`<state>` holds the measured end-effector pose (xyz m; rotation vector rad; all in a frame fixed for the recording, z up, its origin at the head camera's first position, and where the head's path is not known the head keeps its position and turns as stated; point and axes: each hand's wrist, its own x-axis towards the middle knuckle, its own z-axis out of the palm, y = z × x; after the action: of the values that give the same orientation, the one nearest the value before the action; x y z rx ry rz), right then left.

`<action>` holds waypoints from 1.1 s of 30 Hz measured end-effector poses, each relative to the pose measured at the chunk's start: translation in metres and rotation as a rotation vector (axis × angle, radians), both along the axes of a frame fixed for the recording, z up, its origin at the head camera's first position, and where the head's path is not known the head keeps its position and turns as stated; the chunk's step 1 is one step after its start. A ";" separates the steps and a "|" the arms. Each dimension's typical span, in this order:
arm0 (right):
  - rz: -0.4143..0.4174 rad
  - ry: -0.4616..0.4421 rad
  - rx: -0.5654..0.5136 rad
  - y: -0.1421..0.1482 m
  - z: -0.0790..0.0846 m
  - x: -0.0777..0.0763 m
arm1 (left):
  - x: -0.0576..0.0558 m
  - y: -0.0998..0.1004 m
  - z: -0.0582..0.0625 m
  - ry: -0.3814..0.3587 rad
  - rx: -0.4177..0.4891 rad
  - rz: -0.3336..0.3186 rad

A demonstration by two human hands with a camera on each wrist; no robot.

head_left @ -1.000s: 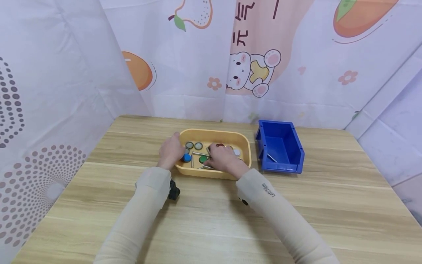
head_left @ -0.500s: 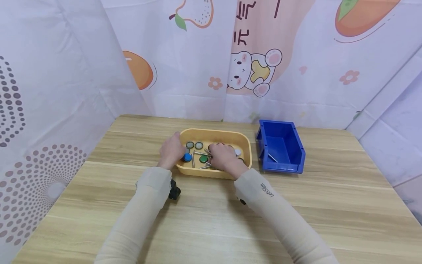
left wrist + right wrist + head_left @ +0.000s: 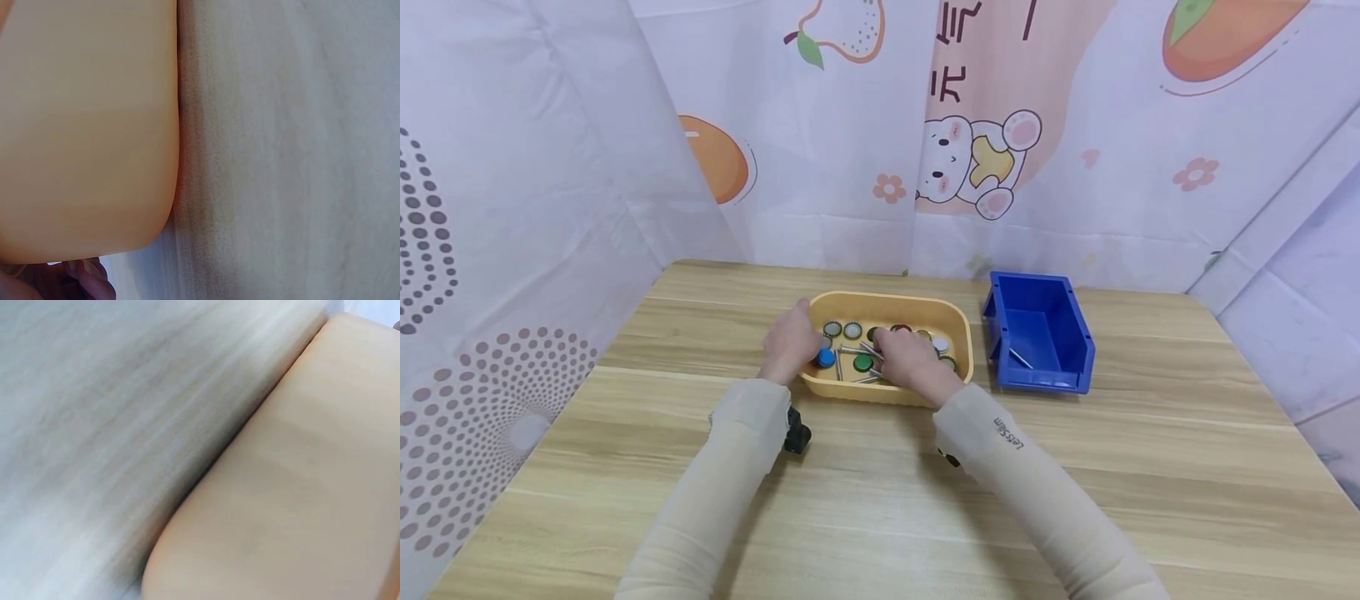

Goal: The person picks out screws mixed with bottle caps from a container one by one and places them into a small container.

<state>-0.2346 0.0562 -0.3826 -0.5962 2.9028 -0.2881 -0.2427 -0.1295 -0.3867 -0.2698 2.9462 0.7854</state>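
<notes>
In the head view, my left hand grips the left end of a yellow plastic tub; some of its fingers show below the tub in the left wrist view. My right hand reaches down into the tub, fingers bent among silver nails. One tilted nail runs up to its fingertips; I cannot tell whether they pinch it. Bottle caps lie around the nails, among them a blue cap, a green cap and a pale cap. The right wrist view shows only the tub's outer wall and tabletop.
A blue bin stands right of the tub, with a single nail inside. Both rest on a wood-grain table. A printed curtain hangs right behind the table's far edge.
My right hand has shifted slightly left within the tub, and nails by its fingertips lie differently. The left hand keeps its place at the tub's end.
</notes>
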 end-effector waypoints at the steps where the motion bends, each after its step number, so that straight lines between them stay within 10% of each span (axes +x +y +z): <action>1: -0.001 -0.006 -0.005 0.001 0.000 0.000 | 0.000 0.000 0.000 0.000 -0.001 -0.001; 33: 0.096 -0.020 -0.146 0.030 0.002 -0.004 | 0.001 0.000 0.003 -0.009 -0.007 -0.003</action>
<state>-0.2383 0.0860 -0.3802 -0.7477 2.8403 -0.4926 -0.2416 -0.1294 -0.3841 -0.2690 2.9407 0.7708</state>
